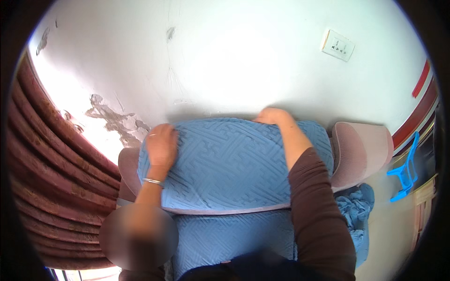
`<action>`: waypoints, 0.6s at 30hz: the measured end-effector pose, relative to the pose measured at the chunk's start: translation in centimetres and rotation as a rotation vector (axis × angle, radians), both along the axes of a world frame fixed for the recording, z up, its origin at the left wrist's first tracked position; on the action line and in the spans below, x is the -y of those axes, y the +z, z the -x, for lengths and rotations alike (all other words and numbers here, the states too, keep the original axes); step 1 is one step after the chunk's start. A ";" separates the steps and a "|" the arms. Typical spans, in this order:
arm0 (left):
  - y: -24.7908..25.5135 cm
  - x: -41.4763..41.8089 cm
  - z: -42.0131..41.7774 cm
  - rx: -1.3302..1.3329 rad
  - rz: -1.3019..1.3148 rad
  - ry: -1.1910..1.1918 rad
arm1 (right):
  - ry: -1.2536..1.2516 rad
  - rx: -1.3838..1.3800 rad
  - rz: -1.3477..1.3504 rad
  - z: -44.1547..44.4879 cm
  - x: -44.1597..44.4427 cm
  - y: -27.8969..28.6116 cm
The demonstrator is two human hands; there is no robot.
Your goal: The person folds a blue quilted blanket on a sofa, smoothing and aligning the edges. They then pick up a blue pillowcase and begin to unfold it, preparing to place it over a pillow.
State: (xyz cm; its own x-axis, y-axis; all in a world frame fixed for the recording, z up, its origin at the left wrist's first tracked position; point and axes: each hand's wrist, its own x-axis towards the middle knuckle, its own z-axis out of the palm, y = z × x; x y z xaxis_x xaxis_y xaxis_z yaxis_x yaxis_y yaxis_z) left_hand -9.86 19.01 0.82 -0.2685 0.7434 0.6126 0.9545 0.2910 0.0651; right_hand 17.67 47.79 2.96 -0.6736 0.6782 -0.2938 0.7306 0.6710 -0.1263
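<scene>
A blue patterned fabric cover (228, 165) lies over the sofa's backrest, and a strip of the pale pink underside shows along its lower edge. My left hand (161, 144) rests on the cover's upper left corner, somewhat blurred, with a bracelet on the wrist. At the top edge near the wall, my right hand (272, 116) is bent over the cover with its fingertips partly hidden behind it. Whether either hand grips the fabric cannot be told. Below the backrest, the seat (232, 232) bears a similar blue cover.
Pinkish armrests (364, 152) flank the backrest. Crumpled blue fabric (355, 210) lies at the right. Beyond it, a blue plastic object (406, 172) stands near the floor. Dark red curtains (59, 182) hang at the left; a socket (338, 45) is on the peeling white wall.
</scene>
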 end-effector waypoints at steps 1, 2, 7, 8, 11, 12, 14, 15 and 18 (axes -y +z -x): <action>0.1 -1.0 -1.3 0.001 -0.012 -0.067 | 0.027 0.114 -0.026 -0.8 -0.5 0.1; 0.1 -2.2 -2.6 0.002 -0.023 -0.134 | -0.009 0.079 0.036 -1.1 -0.8 -0.2; 0.2 -3.5 -3.2 0.113 0.009 -0.200 | -0.057 -0.036 0.277 -2.0 -0.3 1.1; 0.1 -3.6 -3.4 0.134 0.010 -0.205 | -0.042 0.032 0.232 -1.8 -0.2 1.1; 0.2 -3.9 -3.5 0.155 0.024 -0.212 | 0.061 0.218 0.031 -0.5 0.3 1.2; 0.3 -4.0 -3.5 0.160 0.027 -0.217 | 0.124 0.290 -0.081 -0.3 0.2 0.6; 0.3 -4.3 -3.6 0.156 0.012 -0.227 | 0.234 0.379 -0.324 -0.4 0.0 -0.5; 0.1 -3.9 -3.3 0.157 0.011 -0.216 | 0.301 0.392 -0.451 0.6 1.6 -0.4; 0.0 -3.7 -2.9 0.141 0.005 -0.200 | 0.342 0.381 -0.644 -0.1 2.2 -0.2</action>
